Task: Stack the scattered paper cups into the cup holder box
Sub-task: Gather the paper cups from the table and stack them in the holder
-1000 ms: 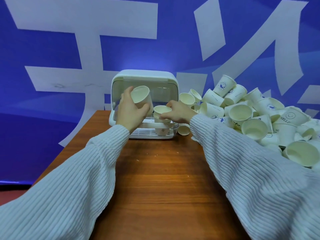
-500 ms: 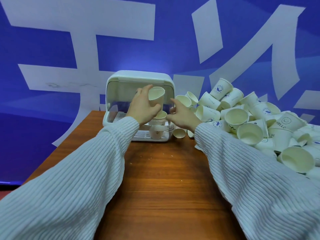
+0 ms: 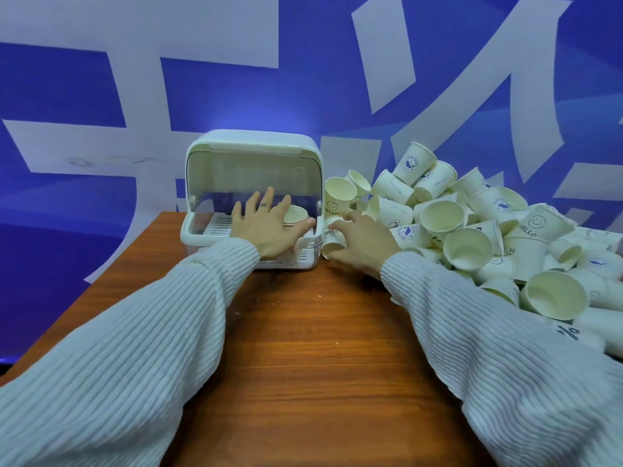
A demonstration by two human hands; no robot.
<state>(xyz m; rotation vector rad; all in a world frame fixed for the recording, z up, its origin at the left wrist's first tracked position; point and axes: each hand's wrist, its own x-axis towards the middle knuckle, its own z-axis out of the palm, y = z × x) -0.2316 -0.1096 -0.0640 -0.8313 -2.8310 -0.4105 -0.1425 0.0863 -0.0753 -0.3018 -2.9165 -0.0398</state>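
- The wooden counter [image 3: 303, 348] is lying nearest the camera, with two white ribbed sleeves [image 3: 135, 348] reaching across it towards the work.
- The left hand [image 3: 269, 227] is hovering at the open front of the cup holder box [image 3: 253, 197], its fingers [image 3: 251, 203] spread and straight, holding nothing.
- The right hand [image 3: 360, 244] is reaching at the near-left edge of the heap, its fingers loosely curved over a fallen paper cup [image 3: 332, 247] lying on its side just beside the box; whether they are actually gripping it cannot be told.
- Inside the box, a short stack of cups [image 3: 295, 214] is standing on the slatted tray, partly hidden behind the left hand, so its height is unclear. The rest of the tray is looking bare.
- The lid of the box is standing raised, leaving the front open for loading.
- To the right and farther back, a large heap of paper cups [image 3: 472, 230] is sprawling over the counter, lying every way, some printed with smiley faces and "HELLO".
- Judging by this, the task is only beginning: a few cups are stacked and the great bulk is waiting.
- Behind everything a blue and white backdrop [image 3: 303, 79] is filling the view.
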